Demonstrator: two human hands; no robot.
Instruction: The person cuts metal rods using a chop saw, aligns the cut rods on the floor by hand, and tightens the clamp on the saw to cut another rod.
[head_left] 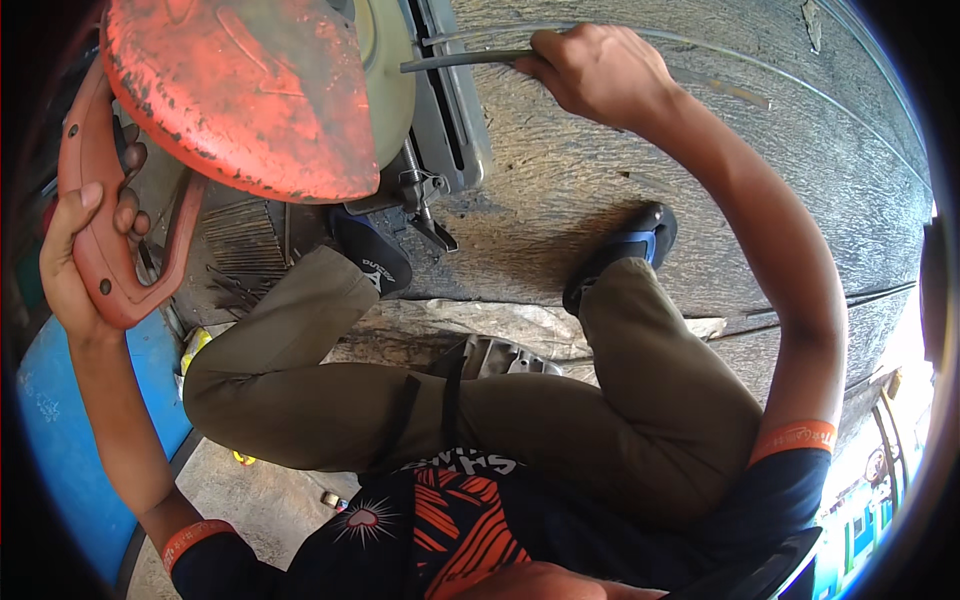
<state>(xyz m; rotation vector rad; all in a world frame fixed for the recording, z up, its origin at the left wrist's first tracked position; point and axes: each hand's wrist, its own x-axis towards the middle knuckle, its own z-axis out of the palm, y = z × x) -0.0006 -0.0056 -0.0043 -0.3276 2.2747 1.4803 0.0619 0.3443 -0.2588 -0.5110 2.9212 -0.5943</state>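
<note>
A cut-off saw with a worn red blade guard (240, 100) stands at the upper left. My left hand (72, 270) is wrapped round its red loop handle (105, 240), thumb on the near side. The pale abrasive disc (392, 85) shows past the guard's right edge. In my right hand (605, 75), closed, is a thin dark grey metal bar (465, 58) that points left. The bar's tip overlaps the disc's edge in view; whether they touch I cannot tell. Below the disc sits a metal clamp screw (425, 200) beside the saw's grey base (465, 140).
Long thin metal strips (720, 58) curve across the worn wooden board (760, 170) at the right. Several short rods (245, 240) lie below the guard. My shoes (625, 245) rest on the board. A blue panel (60, 410) is at the left, a metal part (500, 355) behind my legs.
</note>
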